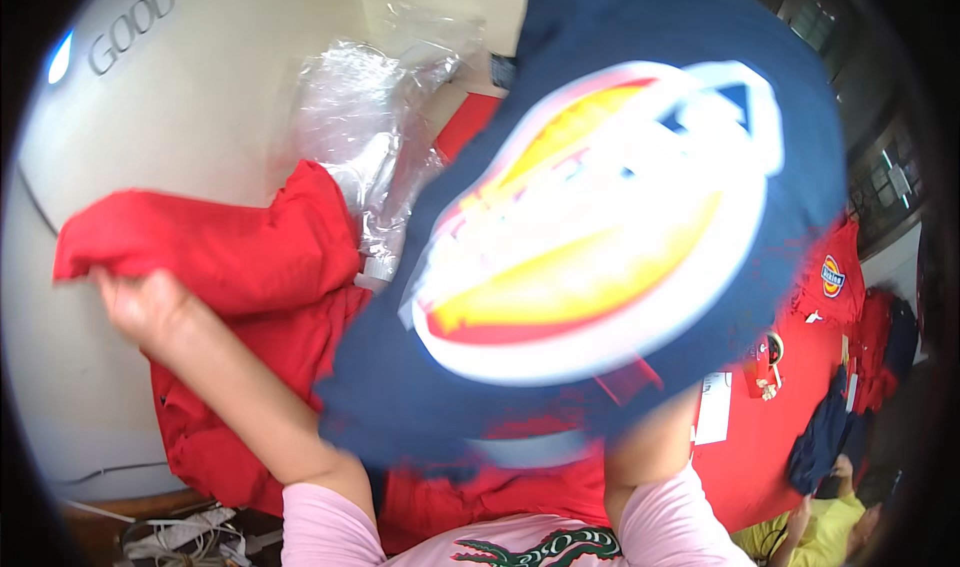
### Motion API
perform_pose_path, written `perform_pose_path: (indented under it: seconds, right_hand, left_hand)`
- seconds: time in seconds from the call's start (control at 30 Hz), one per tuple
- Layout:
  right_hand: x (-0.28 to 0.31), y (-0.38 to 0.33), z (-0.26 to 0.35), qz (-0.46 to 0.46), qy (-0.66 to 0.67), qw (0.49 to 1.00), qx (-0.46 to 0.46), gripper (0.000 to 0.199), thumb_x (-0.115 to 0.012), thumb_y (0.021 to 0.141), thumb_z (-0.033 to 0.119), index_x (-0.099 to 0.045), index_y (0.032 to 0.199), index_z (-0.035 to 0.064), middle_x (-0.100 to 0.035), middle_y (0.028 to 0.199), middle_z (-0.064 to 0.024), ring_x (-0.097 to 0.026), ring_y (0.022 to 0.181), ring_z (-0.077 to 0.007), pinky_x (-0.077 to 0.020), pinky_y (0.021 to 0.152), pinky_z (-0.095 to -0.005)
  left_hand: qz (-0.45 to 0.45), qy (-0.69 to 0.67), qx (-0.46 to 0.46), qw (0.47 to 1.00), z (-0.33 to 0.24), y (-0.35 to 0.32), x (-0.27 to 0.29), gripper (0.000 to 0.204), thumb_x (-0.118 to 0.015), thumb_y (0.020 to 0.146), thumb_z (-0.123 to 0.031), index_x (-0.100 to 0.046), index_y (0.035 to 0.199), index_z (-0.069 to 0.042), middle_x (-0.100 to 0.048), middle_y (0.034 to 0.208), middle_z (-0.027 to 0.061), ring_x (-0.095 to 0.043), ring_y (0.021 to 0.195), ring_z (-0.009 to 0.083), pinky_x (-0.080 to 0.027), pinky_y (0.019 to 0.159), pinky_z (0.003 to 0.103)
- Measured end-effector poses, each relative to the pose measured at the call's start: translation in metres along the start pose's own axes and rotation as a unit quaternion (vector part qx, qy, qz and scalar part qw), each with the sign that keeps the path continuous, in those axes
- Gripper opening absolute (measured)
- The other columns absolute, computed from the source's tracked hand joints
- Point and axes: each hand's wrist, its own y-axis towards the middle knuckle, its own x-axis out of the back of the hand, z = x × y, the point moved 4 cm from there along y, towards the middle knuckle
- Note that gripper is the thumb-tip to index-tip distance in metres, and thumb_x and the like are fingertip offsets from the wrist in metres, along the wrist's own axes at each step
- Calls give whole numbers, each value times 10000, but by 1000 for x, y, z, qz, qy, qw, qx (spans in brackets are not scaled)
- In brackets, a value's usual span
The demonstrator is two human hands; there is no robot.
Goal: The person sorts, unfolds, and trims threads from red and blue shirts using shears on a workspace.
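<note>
A navy garment (460, 397) with a large oval print in white, yellow and red is raised in front of me and smeared by motion. My right forearm goes up behind it, and the cloth hides my right hand. Over at the left, my left hand (150, 307) is closed on the edge of a red garment (240, 247), lifting that part off the pile. More red fabric lies bunched beneath my left arm.
Clear plastic bags (360, 117) are heaped against the pale wall. On the right, the red-covered table (740, 457) carries a white card (713, 407) and a small red container (766, 367). A person in yellow (825, 532) is at lower right; cables (190, 537) lie lower left.
</note>
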Motion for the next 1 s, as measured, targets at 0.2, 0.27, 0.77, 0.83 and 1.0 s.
perform_pose_path:
  seconds: [0.2,0.27,0.77,0.83,1.0]
  right_hand:
    - [21,-96,109,-42,-55,992,104,456,-758,828,318,-674,1190,53,-699,1176,-105,-673,1062,-286,-555,962,-446]
    - [23,-131,145,-59,-77,985,144,451,-758,827,315,-675,1185,53,-701,1167,-105,-675,1055,-285,-556,959,-445]
    - [121,-370,305,-271,-177,886,332,413,-752,815,292,-687,1145,52,-711,1100,-106,-684,999,-273,-565,937,-434]
    - [127,-396,319,-284,-173,880,338,408,-751,814,289,-689,1140,52,-712,1091,-106,-685,992,-272,-566,934,-432]
    - [126,-492,358,-298,-162,860,380,395,-749,810,281,-693,1126,51,-716,1068,-106,-689,974,-268,-569,927,-429]
  left_hand:
    - [98,-66,119,986,131,-34,-129,276,-479,1094,-184,-634,1252,-19,-691,1266,94,-655,1196,220,-513,1082,398]
    - [144,-54,175,972,195,-65,-164,126,-600,1044,-194,-653,1102,-96,-699,1030,17,-663,906,147,-548,820,328]
    - [524,-74,685,501,64,-562,-123,289,-640,1044,-299,-649,1219,-70,-708,1188,78,-665,1009,168,-529,901,337]
    - [494,-116,749,425,7,-570,-80,320,-606,1060,-293,-653,1237,-31,-712,1215,138,-683,1049,212,-544,946,367]
    - [464,16,860,212,-92,-646,56,370,-558,1073,-295,-653,1315,-32,-700,1287,116,-682,1140,211,-531,1004,348]
